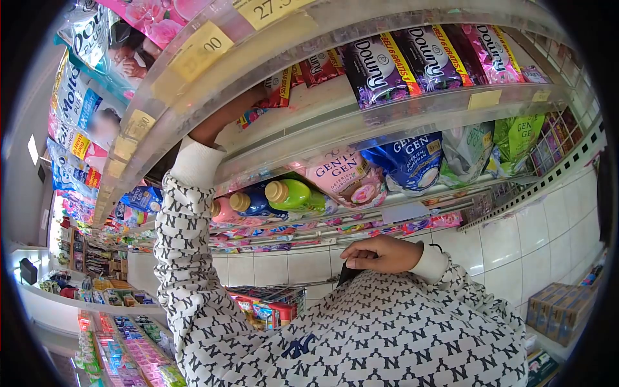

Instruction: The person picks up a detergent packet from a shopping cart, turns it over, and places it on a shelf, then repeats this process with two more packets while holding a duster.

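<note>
A patterned shirt (361,335) is filling the foreground. Before it, the right hand (387,253) is curling its fingers over a dark object (349,273). The left hand (250,102) is reaching onto a shelf (329,97), beside red packets (282,88); its fingers are partly hidden, so whether it is gripping one cannot be told. Farther right on this shelf, purple packets (380,64) are standing in a row. On the level below, bottles (303,195) are leaning beside pouches (409,161). Beyond the left sleeve, a cart (298,298) is holding goods on the tiled floor (522,235). Cartons (561,313) are sitting at far right; stocked racks (122,351) are receding at left.
</note>
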Demonstrator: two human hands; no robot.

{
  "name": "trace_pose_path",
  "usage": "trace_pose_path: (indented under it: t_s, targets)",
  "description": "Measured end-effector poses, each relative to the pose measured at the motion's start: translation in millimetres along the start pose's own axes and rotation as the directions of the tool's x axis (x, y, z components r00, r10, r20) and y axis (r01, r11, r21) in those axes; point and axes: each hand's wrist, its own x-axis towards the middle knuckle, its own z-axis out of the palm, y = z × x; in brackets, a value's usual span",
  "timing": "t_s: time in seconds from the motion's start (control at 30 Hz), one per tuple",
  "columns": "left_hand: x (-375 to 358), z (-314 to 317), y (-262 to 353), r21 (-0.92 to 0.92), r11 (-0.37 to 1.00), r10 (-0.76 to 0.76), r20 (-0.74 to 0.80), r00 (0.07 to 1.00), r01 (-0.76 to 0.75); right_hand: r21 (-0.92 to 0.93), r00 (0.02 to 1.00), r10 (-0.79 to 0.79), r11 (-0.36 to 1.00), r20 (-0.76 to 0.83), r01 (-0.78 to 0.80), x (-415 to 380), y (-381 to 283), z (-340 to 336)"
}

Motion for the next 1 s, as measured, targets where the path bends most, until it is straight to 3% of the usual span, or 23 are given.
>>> trace_pose_path:
  t_s: [0.07, 0.17, 0.23, 0.37, 0.53, 0.67, 0.77, 1.0]
  targets:
    - [-2, 1, 9, 0.037, 0.996, -0.081, 0.040, 0.996, 0.080, 0.014, 1.000, 0.008, 1.000, 0.008, -0.008, 1, -3, 0]
    - [-3, 3, 7, 0.152, 0.986, 0.069, -0.017, 0.997, -0.066, 0.009, 1.000, -0.006, 1.000, 0.017, 0.006, 2, 2, -1]
    - [-3, -1, 3, 0.258, 0.954, 0.145, 0.038, 0.989, -0.150, 0.000, 1.000, 0.016, 1.000, 0.016, -0.016, 1, 1, -2]
    - [-5, 1, -5, 0.146, 0.945, 0.270, 0.157, 0.950, -0.292, 0.008, 0.999, 0.037, 0.999, 0.009, -0.037, 1, -2, -2]
    - [1, 2, 9, 0.293, 0.936, 0.147, 0.174, 0.974, -0.194, 0.004, 0.999, 0.033, 0.999, 0.020, -0.033, 4, -1, -1]
    - [3, 5, 16, 0.322, 0.920, 0.196, 0.114, 0.974, -0.222, -0.009, 0.999, 0.031, 0.999, 0.021, -0.031, 5, 3, 0]
    - [4, 6, 23, 0.276, 0.945, 0.151, 0.109, 0.982, -0.176, 0.005, 1.000, 0.021, 1.000, 0.022, -0.021, 6, 3, 1]
    - [6, 6, 22, 0.425, 0.879, 0.219, 0.041, 0.975, -0.216, 0.001, 0.999, 0.045, 0.999, 0.026, -0.045, 4, 0, 1]
